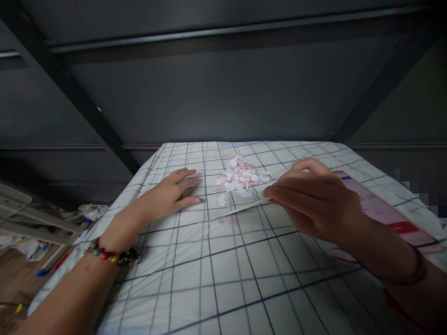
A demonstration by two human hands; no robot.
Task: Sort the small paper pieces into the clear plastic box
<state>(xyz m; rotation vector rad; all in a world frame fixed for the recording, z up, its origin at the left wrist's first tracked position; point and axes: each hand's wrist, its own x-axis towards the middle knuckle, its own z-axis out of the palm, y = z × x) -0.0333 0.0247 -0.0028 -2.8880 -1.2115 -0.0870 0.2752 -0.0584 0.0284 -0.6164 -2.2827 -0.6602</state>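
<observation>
1. Checked cloth [185,302] covers the whole surface; the near end runs out of view under my forearms.
2. Beaded bracelet [115,257] on my left wrist, close to the surface's left edge. Dark band [422,267] round my right wrist, thin red cord [345,259] showing just beside it.
3. My right hand [268,194] is over the right half of the surface, thumb and fingertips pinched together, grasping the end of a thin white strip [240,209].
4. Strip slants from my fingertips down toward the middle of the surface. Material: can't tell.
5. Tablet or phone [387,211], can't tell which, lies along the surface's right edge, pink picture on its screen; my right hand and forearm cover part of it.
6. My left hand [171,193] is palm down near the left edge, fingers apart, grasping nothing. Ring [179,177] on one finger.
7. A few loose scraps [222,200] sit between my hands, just beside the main pile.
8. Pile of paper scraps [240,173], white and pink, heaped mid-surface toward the far edge, near both hands, touching neither.
9. Off the left edge, lower down: pale frame [45,223] and jumbled clutter [92,211] on a wooden floor [14,274].
10. Beyond the far edge: dark panelled wall [209,93] with metal bars.
</observation>
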